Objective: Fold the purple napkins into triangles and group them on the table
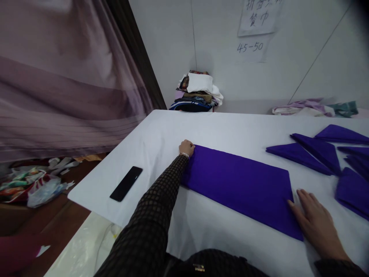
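Note:
A purple cloth napkin (239,184), folded into a long flat rectangle, lies slantwise on the white-covered table. At its far left corner is my left hand (186,147), the fingers curled closed on the cloth; the fingertips are partly hidden. My right hand (315,221) rests flat beside the napkin's right end, fingers extended, with the thumb touching its edge. Several purple napkins folded into pointed shapes (317,154) lie to the right, beyond my right hand.
A black phone (126,184) lies on the table's left part. Behind the far edge stand a clothes pile (198,90) and more crumpled cloth (308,107). A pink curtain (72,77) hangs at left above bagged items (37,184). Handwritten paper (258,21) is on the wall.

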The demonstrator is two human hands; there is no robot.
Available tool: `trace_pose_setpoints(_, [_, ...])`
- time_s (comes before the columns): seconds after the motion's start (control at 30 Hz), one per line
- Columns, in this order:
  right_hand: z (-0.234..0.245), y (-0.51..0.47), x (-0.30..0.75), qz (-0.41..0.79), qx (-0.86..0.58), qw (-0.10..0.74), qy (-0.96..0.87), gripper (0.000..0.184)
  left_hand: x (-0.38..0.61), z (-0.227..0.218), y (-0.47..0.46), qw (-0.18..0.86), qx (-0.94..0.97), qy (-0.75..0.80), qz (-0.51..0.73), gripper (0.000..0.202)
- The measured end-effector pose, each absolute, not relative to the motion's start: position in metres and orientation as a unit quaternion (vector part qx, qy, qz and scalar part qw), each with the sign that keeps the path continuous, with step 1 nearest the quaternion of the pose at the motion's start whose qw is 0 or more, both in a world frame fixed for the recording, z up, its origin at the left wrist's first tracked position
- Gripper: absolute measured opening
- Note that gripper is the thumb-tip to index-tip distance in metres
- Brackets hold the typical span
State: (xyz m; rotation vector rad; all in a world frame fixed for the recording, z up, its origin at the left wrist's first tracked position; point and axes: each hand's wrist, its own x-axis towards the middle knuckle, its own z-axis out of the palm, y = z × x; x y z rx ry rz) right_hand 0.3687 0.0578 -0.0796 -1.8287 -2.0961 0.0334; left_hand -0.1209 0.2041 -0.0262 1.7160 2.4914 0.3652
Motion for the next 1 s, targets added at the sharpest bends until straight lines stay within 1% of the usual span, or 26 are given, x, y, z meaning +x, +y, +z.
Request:
trace_pose_setpoints(0.3, [-0.074,0.057,0.367,0.009,-0.639,0.182,-0.747,0.075,-0.121,-0.029,0.205,0.034,0.564,0.817,0.115,0.017])
trace_pose_setpoints(0.7, [-0.080,0.057,0.372,0.020,-0.644,0.175,-0.745,0.069,-0.118,-0.028,0.204,0.025,0.560,0.821,0.111,0.017])
trace_pose_setpoints(0.9, [-0.079,0.057,0.368,0.032,-0.638,0.185,-0.747,0.068,-0.116,-0.026,0.204,0.022,0.552,0.825,0.117,0.018])
trace_pose_setpoints(1.0, [-0.073,0.056,0.366,0.063,-0.653,0.201,-0.728,0.066,-0.113,-0.019,0.202,0.024,0.553,0.823,0.125,0.022])
